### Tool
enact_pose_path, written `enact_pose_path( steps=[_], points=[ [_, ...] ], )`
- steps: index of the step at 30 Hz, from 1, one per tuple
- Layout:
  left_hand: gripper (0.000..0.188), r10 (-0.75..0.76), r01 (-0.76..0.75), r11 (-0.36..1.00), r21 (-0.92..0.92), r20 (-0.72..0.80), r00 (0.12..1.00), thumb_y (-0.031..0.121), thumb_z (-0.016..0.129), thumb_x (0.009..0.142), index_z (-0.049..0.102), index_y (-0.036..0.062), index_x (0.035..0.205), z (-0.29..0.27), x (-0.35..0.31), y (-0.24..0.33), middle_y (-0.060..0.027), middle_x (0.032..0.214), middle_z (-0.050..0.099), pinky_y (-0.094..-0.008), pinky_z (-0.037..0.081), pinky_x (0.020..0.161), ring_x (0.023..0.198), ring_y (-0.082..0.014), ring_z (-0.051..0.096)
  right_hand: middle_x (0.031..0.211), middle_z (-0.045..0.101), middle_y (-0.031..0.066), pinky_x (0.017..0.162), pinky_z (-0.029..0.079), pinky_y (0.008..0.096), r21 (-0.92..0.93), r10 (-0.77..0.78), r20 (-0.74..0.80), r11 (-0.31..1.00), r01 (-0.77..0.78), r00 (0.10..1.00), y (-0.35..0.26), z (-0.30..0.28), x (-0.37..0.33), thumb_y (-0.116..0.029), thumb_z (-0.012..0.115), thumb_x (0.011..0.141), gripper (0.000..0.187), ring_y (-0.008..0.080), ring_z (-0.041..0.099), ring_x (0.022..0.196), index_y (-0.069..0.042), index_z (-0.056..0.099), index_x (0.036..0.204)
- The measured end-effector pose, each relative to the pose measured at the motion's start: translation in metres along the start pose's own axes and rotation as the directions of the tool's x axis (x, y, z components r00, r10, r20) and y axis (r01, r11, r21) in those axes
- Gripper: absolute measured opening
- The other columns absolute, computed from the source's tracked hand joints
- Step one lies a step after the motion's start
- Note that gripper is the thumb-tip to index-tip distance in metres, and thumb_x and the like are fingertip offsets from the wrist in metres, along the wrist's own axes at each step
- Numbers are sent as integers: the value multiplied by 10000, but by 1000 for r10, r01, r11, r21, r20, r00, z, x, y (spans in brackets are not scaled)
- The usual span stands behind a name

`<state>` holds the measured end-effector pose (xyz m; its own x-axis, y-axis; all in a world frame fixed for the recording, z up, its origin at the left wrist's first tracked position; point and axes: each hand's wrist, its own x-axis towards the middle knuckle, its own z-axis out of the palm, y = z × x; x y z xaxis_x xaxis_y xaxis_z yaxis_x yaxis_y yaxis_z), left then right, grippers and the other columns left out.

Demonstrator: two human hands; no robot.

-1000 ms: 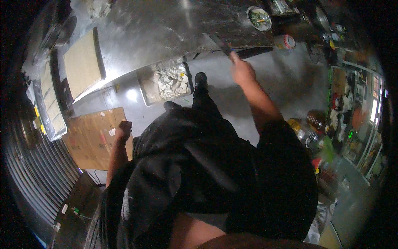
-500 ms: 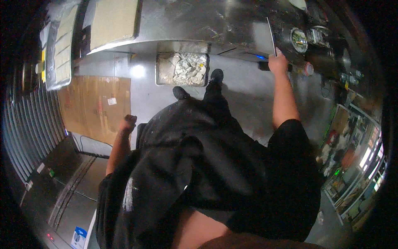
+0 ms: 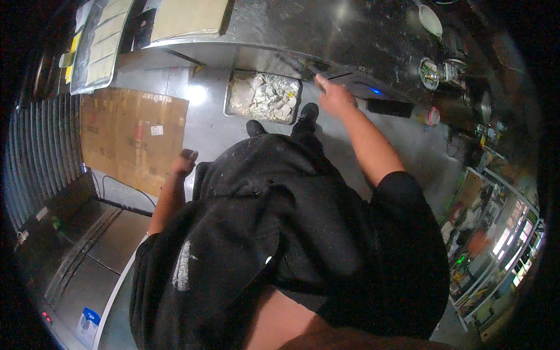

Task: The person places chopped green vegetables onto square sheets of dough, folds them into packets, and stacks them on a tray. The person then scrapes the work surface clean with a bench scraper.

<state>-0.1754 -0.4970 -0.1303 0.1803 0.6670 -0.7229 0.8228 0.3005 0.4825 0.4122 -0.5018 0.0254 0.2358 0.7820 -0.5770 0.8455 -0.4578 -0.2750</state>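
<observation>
My right hand [image 3: 337, 99] reaches forward past the front edge of the dark worktop [image 3: 280, 26], its fingers closed around a knife. The blade [image 3: 294, 63] is a dark smear pointing forward and left, hard to make out against the worktop front. Below it on the floor sits a metal tray [image 3: 226, 96] full of white, floury scraps [image 3: 262, 96]. By my left side hangs my left hand [image 3: 185, 162], fingers curled in with nothing showing in them. It is nearest to a flattened cardboard sheet [image 3: 134, 137] and touches nothing that I can see.
Pale flat sheets [image 3: 189, 17] are stacked on the worktop; a tray of pale strips [image 3: 105, 52] lies farther left. At the right are a white bowl [image 3: 430, 20], a bowl with green bits [image 3: 429, 73] and a rack [image 3: 490, 239]. My shoes [image 3: 309, 112] stand close to the floor tray.
My right hand has swung left with the knife, from over the right of the worktop toward the floor tray. The view has turned a little; my left hand stays at my side.
</observation>
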Motion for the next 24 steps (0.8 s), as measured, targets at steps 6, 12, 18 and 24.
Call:
enact_pose_path(
  steps=[6, 12, 18, 24],
  points=[
    [402, -115, 104, 976, -190, -46, 992, 395, 583, 958, 680, 4, 972, 0, -7, -9, -173, 842, 676, -426, 530, 697, 778, -286, 679, 1261, 625, 266, 1012, 473, 426, 367, 171, -328, 929, -41, 929, 28, 14, 13, -186, 599, 873, 556, 387, 623, 1164, -147, 537, 1425],
    [321, 34, -39, 956, 292, 21, 999, 348, 548, 956, 682, 57, 940, -3, -14, -65, -183, 999, 687, -502, 513, 763, 898, -398, 649, 1228, 643, 255, 963, 490, 460, 185, 223, -433, 970, -156, 874, 62, -42, 64, -243, 554, 885, 576, 421, 629, 1117, -111, 503, 1443],
    [359, 31, -36, 905, 423, 18, 999, 372, 601, 930, 702, 43, 1030, 0, -23, -65, -165, 1034, 713, -452, 525, 854, 976, -345, 675, 1095, 669, 272, 868, 523, 529, 0, -30, -167, 1000, 30, 986, -32, -11, 61, -223, 562, 870, 562, 458, 648, 1025, -270, 464, 1421],
    [414, -124, 136, 977, 162, -81, 989, 413, 576, 960, 683, 38, 1098, -3, -32, 22, -194, 1066, 709, -435, 517, 891, 1034, -354, 670, 1285, 620, 230, 1009, 481, 455, 99, -189, -105, 975, 199, 976, -58, -26, 74, -219, 580, 881, 540, 402, 611, 1158, -239, 541, 1419]
  ],
)
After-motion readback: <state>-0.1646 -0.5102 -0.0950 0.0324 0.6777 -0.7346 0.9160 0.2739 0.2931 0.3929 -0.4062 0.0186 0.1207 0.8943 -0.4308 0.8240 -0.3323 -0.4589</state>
